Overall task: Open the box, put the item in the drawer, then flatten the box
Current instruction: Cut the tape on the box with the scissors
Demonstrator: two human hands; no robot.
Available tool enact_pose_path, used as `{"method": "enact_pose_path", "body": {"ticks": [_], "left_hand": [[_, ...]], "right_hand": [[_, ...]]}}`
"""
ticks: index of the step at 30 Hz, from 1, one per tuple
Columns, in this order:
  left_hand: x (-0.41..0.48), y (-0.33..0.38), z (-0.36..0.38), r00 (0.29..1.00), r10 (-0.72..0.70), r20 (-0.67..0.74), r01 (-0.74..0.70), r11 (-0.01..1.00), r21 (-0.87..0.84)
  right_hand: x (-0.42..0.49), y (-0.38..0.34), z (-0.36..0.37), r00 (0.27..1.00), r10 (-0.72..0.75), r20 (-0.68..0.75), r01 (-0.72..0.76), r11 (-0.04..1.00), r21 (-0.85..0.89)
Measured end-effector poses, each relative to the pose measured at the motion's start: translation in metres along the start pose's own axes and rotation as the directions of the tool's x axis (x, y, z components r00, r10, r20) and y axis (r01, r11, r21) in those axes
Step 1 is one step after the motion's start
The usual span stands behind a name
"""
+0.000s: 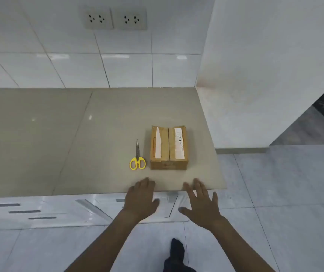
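A small brown cardboard box [168,147] lies on the beige countertop [59,138] near its right end, flaps closed, with torn white labels on top. Yellow-handled scissors [137,157] lie just left of it, blades pointing away from me. My left hand [140,197] hovers flat over the counter's front edge, below the scissors, holding nothing. My right hand [201,203] is spread with fingers apart, in front of the box and apart from it. White drawer fronts [39,211] with dark slot handles sit under the counter, all closed.
A white tiled wall with two sockets [115,18] backs the counter. A white wall [255,75] bounds the counter's right end. Grey tiled floor [275,193] lies to the right and below. My dark shoe [176,250] shows at the bottom.
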State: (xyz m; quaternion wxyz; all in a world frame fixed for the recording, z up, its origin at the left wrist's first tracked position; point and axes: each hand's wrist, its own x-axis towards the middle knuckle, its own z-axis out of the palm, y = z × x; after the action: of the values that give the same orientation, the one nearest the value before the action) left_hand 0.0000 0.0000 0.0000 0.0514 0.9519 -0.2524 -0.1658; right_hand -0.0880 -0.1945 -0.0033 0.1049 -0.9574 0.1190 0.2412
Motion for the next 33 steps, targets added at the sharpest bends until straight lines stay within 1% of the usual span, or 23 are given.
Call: {"method": "enact_pose_path", "body": {"ticks": [1,2,3,4,5,6,7,8,9,11,13,14,16,17,19,22,24,26,28,29,31,32,33], "left_hand": [[0.005,-0.004,-0.002,0.989,-0.018,-0.144,0.017,1.000,-0.008],[0.011,-0.008,-0.002,0.970,-0.072,-0.232,0.066,0.997,-0.032],[0.019,-0.013,-0.001,0.954,-0.124,-0.273,0.119,0.992,-0.033],[0.026,-0.015,-0.006,0.940,-0.175,-0.294,0.172,0.984,-0.038],[0.036,-0.018,-0.007,0.926,-0.234,-0.296,0.225,0.972,-0.066],[0.045,-0.018,-0.011,0.924,-0.282,-0.259,0.272,0.960,-0.074],[0.054,-0.017,-0.014,0.919,-0.322,-0.229,0.315,0.947,-0.067],[0.063,-0.016,-0.015,0.922,-0.336,-0.190,0.335,0.941,-0.041],[0.070,-0.016,-0.016,0.928,-0.334,-0.167,0.335,0.942,-0.022],[0.080,-0.011,-0.013,0.926,-0.338,-0.165,0.347,0.938,0.024],[0.086,-0.004,-0.011,0.907,-0.340,-0.248,0.365,0.929,0.065],[0.087,-0.001,-0.010,0.907,-0.333,-0.258,0.363,0.929,0.078],[0.089,0.004,-0.009,0.908,-0.340,-0.246,0.375,0.920,0.111],[0.088,0.006,-0.007,0.911,-0.339,-0.235,0.375,0.918,0.130],[0.088,0.006,-0.004,0.902,-0.331,-0.276,0.380,0.913,0.147],[0.088,0.006,-0.002,0.883,-0.317,-0.347,0.367,0.926,0.086],[0.086,0.005,-0.004,0.879,-0.319,-0.354,0.363,0.930,0.063],[0.086,0.001,-0.008,0.890,-0.318,-0.326,0.346,0.938,0.029],[0.086,-0.007,-0.014,0.891,-0.308,-0.334,0.303,0.951,-0.069],[0.086,-0.010,-0.016,0.876,-0.322,-0.358,0.279,0.946,-0.167],[0.081,-0.013,-0.025,0.853,-0.326,-0.407,0.184,0.919,-0.349],[0.075,-0.013,-0.029,0.840,-0.277,-0.467,0.092,0.920,-0.380],[0.068,-0.012,-0.033,0.831,-0.189,-0.523,-0.013,0.933,-0.359]], "right_hand": [[0.000,-0.001,-0.002,1.000,-0.009,-0.006,0.009,1.000,-0.023],[0.002,-0.003,-0.006,0.999,0.003,-0.036,-0.004,0.999,-0.045],[0.004,-0.005,-0.010,0.995,0.014,-0.103,-0.018,0.999,-0.032],[0.005,-0.007,-0.015,0.973,0.022,-0.232,-0.019,1.000,0.015],[0.009,-0.012,-0.022,0.931,0.034,-0.364,-0.011,0.998,0.064],[0.015,-0.018,-0.029,0.858,0.028,-0.512,0.023,0.995,0.095],[0.022,-0.023,-0.039,0.780,0.021,-0.626,0.067,0.991,0.117],[0.032,-0.027,-0.048,0.716,-0.006,-0.698,0.138,0.981,0.134],[0.040,-0.032,-0.058,0.704,-0.029,-0.710,0.203,0.966,0.162],[0.062,-0.035,-0.069,0.725,-0.114,-0.679,0.275,0.952,0.133],[0.083,-0.031,-0.072,0.773,-0.215,-0.597,0.292,0.956,0.033],[0.091,-0.028,-0.071,0.804,-0.237,-0.545,0.296,0.955,0.021],[0.101,-0.018,-0.068,0.841,-0.236,-0.487,0.289,0.957,0.034],[0.103,-0.013,-0.068,0.845,-0.230,-0.483,0.280,0.960,0.032],[0.106,-0.003,-0.066,0.838,-0.238,-0.491,0.284,0.959,0.020],[0.111,0.009,-0.068,0.831,-0.275,-0.483,0.323,0.946,0.016],[0.115,0.015,-0.070,0.833,-0.288,-0.474,0.340,0.940,0.027],[0.116,0.018,-0.071,0.842,-0.286,-0.457,0.341,0.939,0.042],[0.118,0.018,-0.071,0.851,-0.278,-0.446,0.336,0.940,0.056],[0.119,0.018,-0.071,0.853,-0.276,-0.443,0.333,0.941,0.056],[0.121,0.018,-0.073,0.857,-0.269,-0.439,0.330,0.941,0.069],[0.121,0.018,-0.074,0.860,-0.268,-0.434,0.331,0.940,0.077],[0.122,0.017,-0.075,0.864,-0.267,-0.427,0.331,0.940,0.082]]}}
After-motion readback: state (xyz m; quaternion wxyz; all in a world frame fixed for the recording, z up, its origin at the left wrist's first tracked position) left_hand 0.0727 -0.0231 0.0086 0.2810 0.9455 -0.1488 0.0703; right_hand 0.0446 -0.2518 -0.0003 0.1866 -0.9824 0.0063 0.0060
